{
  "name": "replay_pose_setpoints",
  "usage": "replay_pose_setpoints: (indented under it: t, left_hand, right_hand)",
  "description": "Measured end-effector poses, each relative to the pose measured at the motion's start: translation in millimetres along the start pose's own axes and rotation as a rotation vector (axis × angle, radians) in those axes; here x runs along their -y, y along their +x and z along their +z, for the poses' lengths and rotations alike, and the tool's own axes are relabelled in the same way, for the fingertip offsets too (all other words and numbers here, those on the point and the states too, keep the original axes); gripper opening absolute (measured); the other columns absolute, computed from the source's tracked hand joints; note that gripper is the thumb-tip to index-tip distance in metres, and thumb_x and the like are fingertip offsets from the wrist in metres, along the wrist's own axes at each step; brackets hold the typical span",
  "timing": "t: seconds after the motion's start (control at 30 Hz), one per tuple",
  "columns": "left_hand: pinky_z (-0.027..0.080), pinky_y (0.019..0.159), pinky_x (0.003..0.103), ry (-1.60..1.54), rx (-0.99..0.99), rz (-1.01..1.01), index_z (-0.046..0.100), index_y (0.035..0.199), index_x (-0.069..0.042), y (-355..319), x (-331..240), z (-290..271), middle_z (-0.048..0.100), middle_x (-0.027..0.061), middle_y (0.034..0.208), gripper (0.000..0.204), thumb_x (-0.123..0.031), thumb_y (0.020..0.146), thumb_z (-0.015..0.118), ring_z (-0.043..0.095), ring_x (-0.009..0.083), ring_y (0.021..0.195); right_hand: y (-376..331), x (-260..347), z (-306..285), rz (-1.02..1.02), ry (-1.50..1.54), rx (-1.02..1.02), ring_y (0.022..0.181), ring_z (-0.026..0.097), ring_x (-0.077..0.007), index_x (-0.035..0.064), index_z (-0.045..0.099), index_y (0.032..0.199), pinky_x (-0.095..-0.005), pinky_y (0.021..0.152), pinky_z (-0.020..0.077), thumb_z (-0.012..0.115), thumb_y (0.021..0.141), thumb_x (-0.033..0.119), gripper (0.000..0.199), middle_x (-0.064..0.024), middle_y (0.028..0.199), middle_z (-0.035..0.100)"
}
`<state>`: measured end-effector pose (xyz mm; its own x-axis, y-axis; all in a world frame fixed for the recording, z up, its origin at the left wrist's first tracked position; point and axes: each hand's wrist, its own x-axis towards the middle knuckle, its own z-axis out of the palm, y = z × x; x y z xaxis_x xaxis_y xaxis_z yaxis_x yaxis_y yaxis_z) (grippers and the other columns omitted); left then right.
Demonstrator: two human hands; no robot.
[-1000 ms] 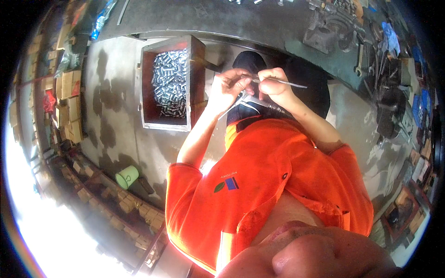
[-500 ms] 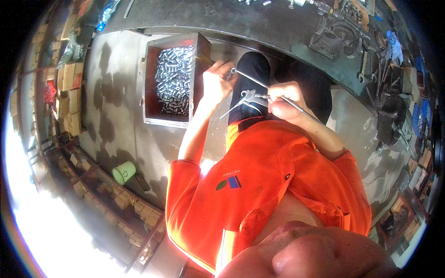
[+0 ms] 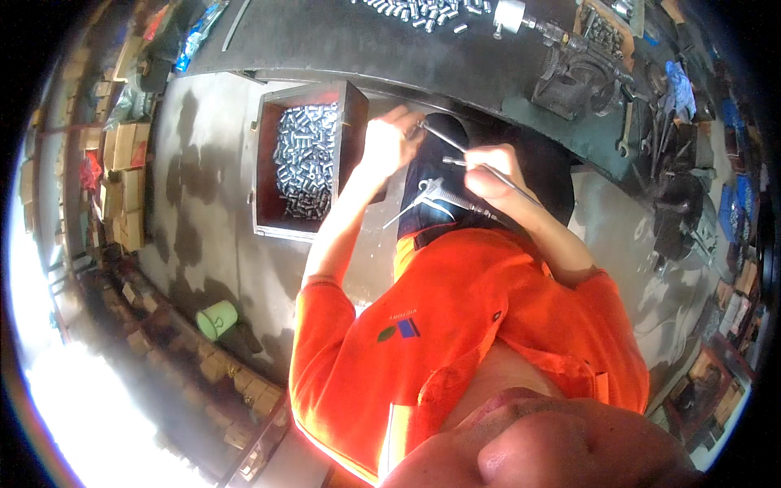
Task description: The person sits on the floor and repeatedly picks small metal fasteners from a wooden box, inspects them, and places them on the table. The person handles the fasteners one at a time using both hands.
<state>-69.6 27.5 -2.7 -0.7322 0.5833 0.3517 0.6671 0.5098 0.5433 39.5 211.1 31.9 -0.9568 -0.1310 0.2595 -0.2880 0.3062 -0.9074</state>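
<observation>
Clasping a thin metal rod (image 3: pixel 446 137) partway along, the right grip (image 3: pixel 493 171) is holding it slantwise, with one end pointing toward the left grip (image 3: pixel 392 142) and the other running back along the forearm. A short metal piece (image 3: pixel 453 162) is jutting out beside the right fingers; whether they are pinching it too, I cannot tell. The left grip is curling its fingers right at the rod's far end, but whether it is grasping the tip or a small part there is not showing clearly. Judging by this pose, both hands are working at that end of the rod, and the next move is calling for a steady right hold and careful alignment at the left fingertips.

Just below the hands, an air gun (image 3: pixel 443 193) is lying on the dark trousers (image 3: pixel 416 175). To the left, a deep box (image 3: pixel 351 118) with reddish inner walls is holding a heap of short, shiny metal cylinders (image 3: pixel 305 159). Ahead, more small metal parts (image 3: pixel 423 11) are lying loose on the dark surface (image 3: pixel 325 41), and a brown tray (image 3: pixel 580 18) near the vise (image 3: pixel 567 77) is carrying small pieces. Far left, a pale green bucket (image 3: pixel 218 320) is sitting by the shelves, its contents not showing.
</observation>
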Motion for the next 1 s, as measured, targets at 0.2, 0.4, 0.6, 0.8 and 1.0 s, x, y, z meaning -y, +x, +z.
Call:
replay_pose_setpoints:
  t: [0.2,0.4,0.6,0.8,1.0]
  left_hand:
    - [0.052,0.066,0.037,0.118,0.028,-0.027,0.067,0.084,-0.005,107.0,39.0,11.7,0.065,0.0175,0.078,0.023,-0.024,0.071,0.067,0.065,0.0302,0.071]
    - [0.051,0.066,0.025,-0.566,-0.246,-0.221,0.058,0.101,0.012,192.8,53.6,2.2,0.066,0.0177,0.087,0.036,-0.014,0.078,0.067,0.067,0.0169,0.07]
    - [0.05,0.061,0.024,-0.439,-0.208,-0.236,0.065,0.088,0.006,141.1,55.2,-35.4,0.067,0.0103,0.073,0.026,-0.019,0.085,0.061,0.064,0.013,0.064]
    - [0.051,0.065,0.026,-0.383,-0.337,-0.401,0.063,0.093,0.008,29.3,112.2,-70.1,0.067,0.0131,0.075,0.018,-0.005,0.083,0.054,0.066,0.0167,0.068]
    - [0.051,0.065,0.029,0.047,-0.264,-0.754,0.066,0.087,0.001,-133.1,246.2,-109.8,0.066,0.012,0.069,0.024,-0.016,0.071,0.06,0.065,0.0169,0.063]
  right_hand:
    - [-13.2,2.2,-17.4,0.079,0.0,-0.136,0.048,0.026,-0.0092,0.0042,0.032,0.053,-0.0282,0.043,0.0227,0.054,0.063,0.009,0.024,-0.0032,0.052,0.024]
    - [-19.9,-12.2,-13.0,0.102,0.027,-0.067,0.047,0.037,-0.0104,0.0031,0.035,0.053,-0.0272,0.044,0.0319,0.051,0.063,0.003,0.019,-0.0044,0.051,0.034]
    - [-20.7,-6.6,-16.9,0.157,0.095,0.007,0.05,0.044,-0.0071,0.0045,0.039,0.052,-0.0237,0.047,0.0369,0.056,0.065,0.014,0.024,-0.0012,0.052,0.046]
    - [-28.0,-19.4,-11.7,0.224,0.185,0.038,0.052,0.052,-0.0111,0.0055,0.035,0.054,-0.0257,0.049,0.0428,0.06,0.068,0.024,0.035,-0.0036,0.055,0.047]
    - [-21.1,-11.5,-4.6,0.187,0.353,0.025,0.05,0.036,-0.0059,0.0032,0.035,0.054,-0.0245,0.046,0.031,0.054,0.061,0.005,0.02,-0.0005,0.05,0.036]
